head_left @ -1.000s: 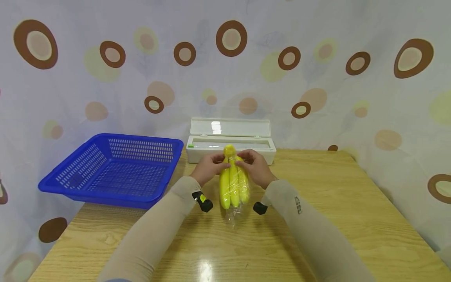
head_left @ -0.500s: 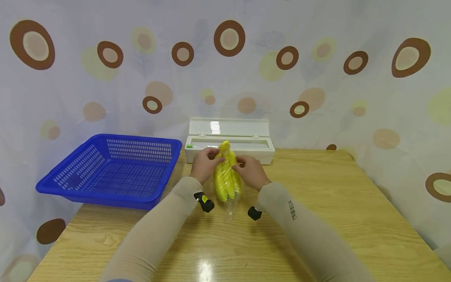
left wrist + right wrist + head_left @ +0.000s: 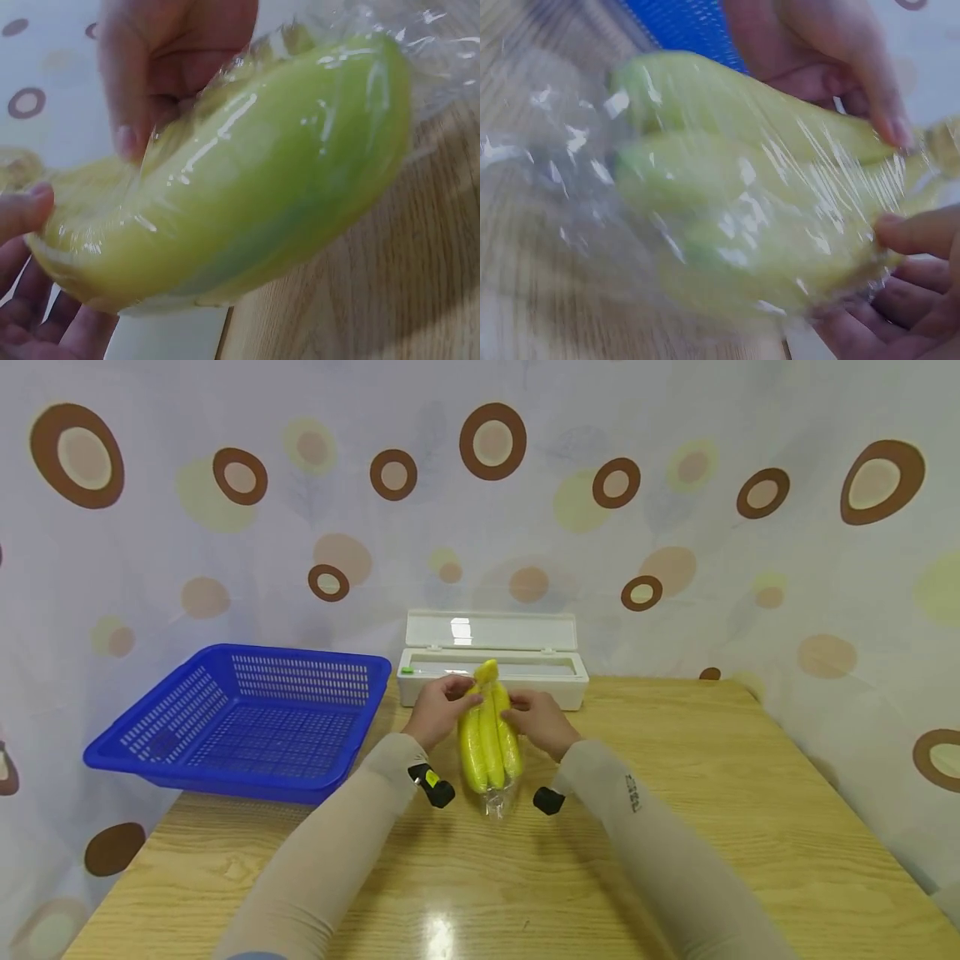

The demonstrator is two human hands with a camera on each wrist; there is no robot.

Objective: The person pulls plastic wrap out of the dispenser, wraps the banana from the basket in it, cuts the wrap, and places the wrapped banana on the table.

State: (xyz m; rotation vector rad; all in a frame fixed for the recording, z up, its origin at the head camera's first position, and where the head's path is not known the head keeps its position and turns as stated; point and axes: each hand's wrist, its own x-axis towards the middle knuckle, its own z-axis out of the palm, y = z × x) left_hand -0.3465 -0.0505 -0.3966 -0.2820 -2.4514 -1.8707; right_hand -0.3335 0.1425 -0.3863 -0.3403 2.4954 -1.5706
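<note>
A bunch of yellow bananas (image 3: pixel 489 739), wrapped in clear plastic film, is held above the table, crown pointing away and greenish tips toward me. My left hand (image 3: pixel 437 712) grips its left side near the crown, thumb on the front and fingers behind. On the other side my right hand (image 3: pixel 542 722) pinches the film-covered fruit, with its thumb (image 3: pixel 911 231) on top and its fingers underneath. Loose film (image 3: pixel 496 803) sticks out past the tips. Close up in the left wrist view, a banana (image 3: pixel 247 180) shows tight, glossy film with creases.
Behind the bananas stands a long white box (image 3: pixel 567 692) with its clear-windowed lid (image 3: pixel 517 632) raised and a small green piece at its left end. A blue plastic basket (image 3: pixel 367 727) is on the left of the wooden table (image 3: pixel 675 793). A patterned curtain hangs behind.
The banana bunch first shifted left and tilted, then swung partly back, its crown now slightly higher. Both hands keep hold of it and have moved only a little.
</note>
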